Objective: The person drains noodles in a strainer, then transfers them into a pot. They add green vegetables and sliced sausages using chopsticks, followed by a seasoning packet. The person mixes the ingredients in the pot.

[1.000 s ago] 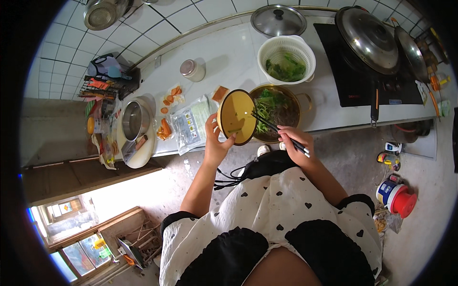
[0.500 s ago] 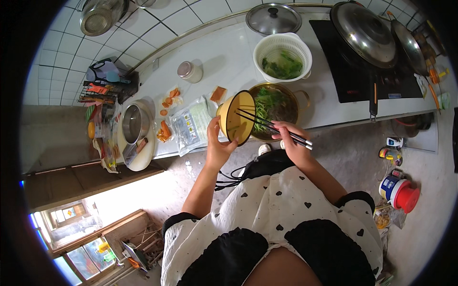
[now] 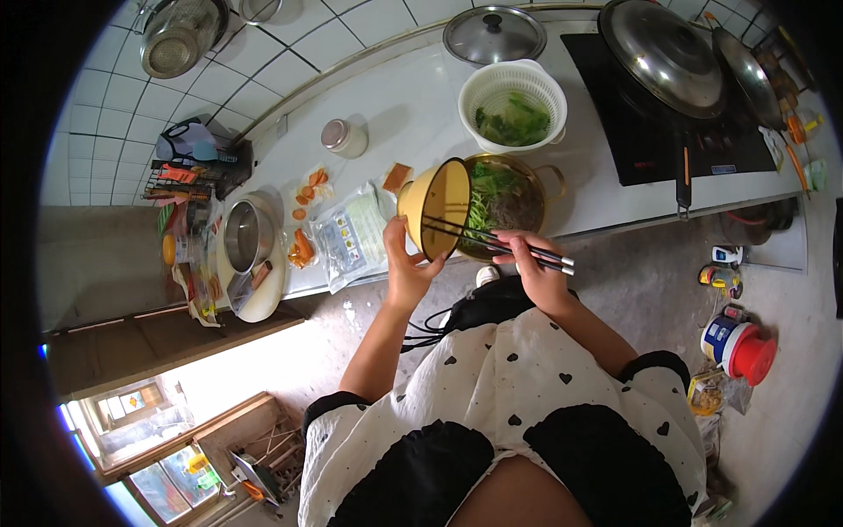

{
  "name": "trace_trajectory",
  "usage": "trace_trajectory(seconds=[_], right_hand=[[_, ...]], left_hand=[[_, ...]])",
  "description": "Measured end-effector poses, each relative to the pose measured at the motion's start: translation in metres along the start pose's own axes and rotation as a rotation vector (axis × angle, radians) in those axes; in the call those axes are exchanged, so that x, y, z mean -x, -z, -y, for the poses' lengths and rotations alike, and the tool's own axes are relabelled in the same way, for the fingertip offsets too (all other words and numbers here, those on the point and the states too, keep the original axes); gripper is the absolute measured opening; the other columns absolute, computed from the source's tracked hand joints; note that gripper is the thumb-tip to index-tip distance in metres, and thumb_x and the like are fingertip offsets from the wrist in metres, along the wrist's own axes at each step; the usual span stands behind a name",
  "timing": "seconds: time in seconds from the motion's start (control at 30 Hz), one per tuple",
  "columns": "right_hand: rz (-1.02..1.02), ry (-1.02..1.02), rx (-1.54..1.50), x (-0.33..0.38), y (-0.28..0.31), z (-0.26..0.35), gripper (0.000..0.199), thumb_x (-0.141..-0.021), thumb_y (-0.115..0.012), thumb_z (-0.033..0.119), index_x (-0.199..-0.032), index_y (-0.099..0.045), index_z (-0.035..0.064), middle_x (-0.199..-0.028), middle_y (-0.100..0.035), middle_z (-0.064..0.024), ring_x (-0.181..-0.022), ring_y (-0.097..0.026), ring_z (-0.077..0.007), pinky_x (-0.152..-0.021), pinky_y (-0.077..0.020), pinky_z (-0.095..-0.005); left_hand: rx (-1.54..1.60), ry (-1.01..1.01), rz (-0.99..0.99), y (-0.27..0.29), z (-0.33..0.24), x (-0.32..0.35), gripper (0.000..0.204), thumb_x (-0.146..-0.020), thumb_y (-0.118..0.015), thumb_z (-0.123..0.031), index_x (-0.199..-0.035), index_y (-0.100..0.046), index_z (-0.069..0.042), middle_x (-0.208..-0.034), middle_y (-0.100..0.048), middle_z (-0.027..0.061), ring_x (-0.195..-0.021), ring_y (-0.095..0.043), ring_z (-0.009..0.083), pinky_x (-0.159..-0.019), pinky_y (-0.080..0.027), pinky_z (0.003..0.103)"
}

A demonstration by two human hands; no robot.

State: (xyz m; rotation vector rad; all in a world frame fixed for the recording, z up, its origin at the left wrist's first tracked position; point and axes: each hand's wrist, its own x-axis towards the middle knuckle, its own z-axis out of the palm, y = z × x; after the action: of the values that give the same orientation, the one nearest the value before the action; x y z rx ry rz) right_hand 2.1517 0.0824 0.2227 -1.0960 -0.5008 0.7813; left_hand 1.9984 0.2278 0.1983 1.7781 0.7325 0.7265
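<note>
- The left hand is clamped on a yellow round bowl with a dark rim, its thumb near the rim and its fingers around the outside.
- The right hand is closed around a pair of long black chopsticks with pale silvery ends; their thin tips point left, across the bowl's mouth. Whether they touch its inner wall, I cannot tell.
- The bowl is tilted on its side, its mouth facing right, raised beside the left edge of a round gold-coloured metal pot with loop handles, which it partly covers from view.
- In the pot, bright green leafy stalks lie on the left, next to a brownish tangled mass.
- Just behind the pot stands a white plastic colander with slotted sides, holding green leaves; behind that, a round steel lid with a black knob rests near the tiled wall.
- Left of the bowl, a clear printed plastic packet lies flat on the white countertop, with a small flat brown square near it.
- Right of the pot is a black glass cooktop bearing a long-handled pan under a domed steel lid.
</note>
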Motion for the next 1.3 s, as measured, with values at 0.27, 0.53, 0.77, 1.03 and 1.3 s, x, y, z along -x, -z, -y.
trace_trajectory(seconds=[0.27,0.53,0.77,1.03,1.3], right_hand=[[-0.093,-0.022,0.198,0.004,0.031,0.000,0.024,-0.090,-0.050,0.016,-0.095,-0.059,-0.0057,-0.085,-0.063,-0.0111,-0.064,-0.062,-0.0135,-0.058,-0.0507,-0.0220],[-0.063,0.025,0.086,-0.007,0.012,-0.015,0.018,-0.088,-0.052,0.010,-0.094,-0.059,-0.0057,-0.089,-0.063,-0.0123,-0.069,-0.063,-0.0144,-0.059,-0.0538,-0.0233],[-0.113,0.014,0.208,-0.002,0.030,-0.013,0.017,-0.088,-0.052,0.009,-0.093,-0.060,-0.0050,-0.089,-0.064,-0.0122,-0.070,-0.062,-0.0136,-0.059,-0.0540,-0.0229],[-0.117,0.019,0.251,-0.006,0.034,-0.030,0.021,-0.089,-0.050,0.012,-0.097,-0.058,-0.0060,-0.094,-0.062,-0.0140,-0.076,-0.062,-0.0159,-0.062,-0.0546,-0.0257],[-0.060,0.000,0.301,-0.008,0.032,-0.022,0.018,-0.088,-0.051,0.008,-0.094,-0.059,-0.0062,-0.095,-0.063,-0.0137,-0.077,-0.062,-0.0155,-0.059,-0.0544,-0.0242]], left_hand=[[-0.179,-0.180,-0.071,-0.005,0.011,-0.011,0.083,-0.058,-0.074,0.005,-0.123,-0.025,-0.013,-0.127,-0.021,0.0155,-0.117,-0.035,0.0277,-0.068,-0.057,0.031],[-0.245,-0.179,-0.017,-0.012,0.001,-0.009,0.081,-0.057,-0.075,0.004,-0.121,-0.029,-0.013,-0.127,-0.022,0.0155,-0.115,-0.037,0.0277,-0.068,-0.057,0.031],[-0.228,-0.143,-0.099,-0.006,0.017,-0.010,0.080,-0.058,-0.075,0.004,-0.122,-0.030,-0.012,-0.127,-0.023,0.0157,-0.115,-0.037,0.0277,-0.066,-0.057,0.031],[0.061,0.022,-0.204,0.012,0.022,-0.022,0.078,-0.069,-0.063,0.008,-0.127,-0.014,-0.010,-0.123,-0.031,0.0124,-0.115,-0.039,0.0250,-0.070,-0.054,0.030],[0.665,0.417,-0.228,0.055,0.029,-0.072,0.050,-0.087,-0.043,0.000,-0.127,-0.017,-0.016,-0.123,-0.040,0.0154,-0.108,-0.049,0.0322,-0.079,-0.052,0.042]])
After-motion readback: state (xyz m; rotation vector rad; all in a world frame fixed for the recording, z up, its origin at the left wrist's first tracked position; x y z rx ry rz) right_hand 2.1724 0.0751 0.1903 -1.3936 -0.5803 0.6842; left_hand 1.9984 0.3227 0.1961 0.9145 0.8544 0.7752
